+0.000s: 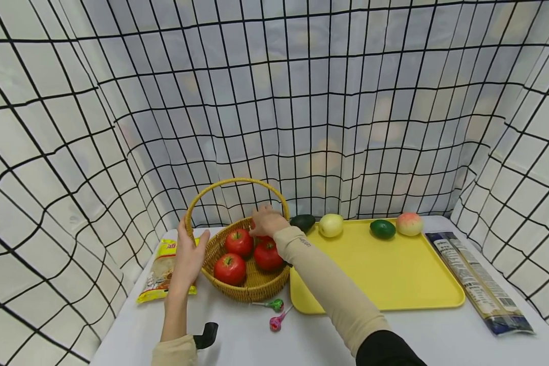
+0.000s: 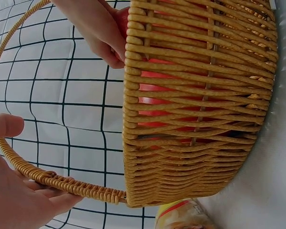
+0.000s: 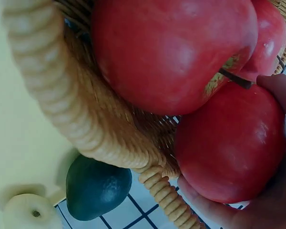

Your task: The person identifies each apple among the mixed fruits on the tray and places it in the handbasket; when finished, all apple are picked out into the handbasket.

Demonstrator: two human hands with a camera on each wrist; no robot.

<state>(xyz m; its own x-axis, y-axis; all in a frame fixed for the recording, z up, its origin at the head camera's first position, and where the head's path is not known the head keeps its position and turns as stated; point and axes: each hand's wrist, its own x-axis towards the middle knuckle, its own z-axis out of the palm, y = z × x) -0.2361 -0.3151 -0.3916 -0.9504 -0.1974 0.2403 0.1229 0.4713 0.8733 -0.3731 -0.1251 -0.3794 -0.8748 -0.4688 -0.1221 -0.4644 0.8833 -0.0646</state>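
Observation:
A wicker basket (image 1: 251, 293) with a tall looped handle (image 1: 238, 180) holds several red apples (image 1: 230, 269). My left hand (image 1: 188, 254) is at the handle's left side; the left wrist view shows its fingers extended against the handle and the thumb spread apart. My right hand (image 1: 269, 222) reaches into the back of the basket and grips an apple (image 3: 231, 143) between thumb and fingers. In the right wrist view, that apple lies beside a larger-looking apple (image 3: 171, 47), close to the basket's rim.
Right of the basket lies a yellow tray (image 1: 393, 274) with a pale round fruit (image 1: 331, 225), a dark green fruit (image 1: 383, 229) and a peach (image 1: 409, 224). An avocado (image 1: 303, 222) sits by its corner. Two lollipops (image 1: 276, 323), a yellow food bag (image 1: 162, 269) and a long packet (image 1: 478, 279) lie around.

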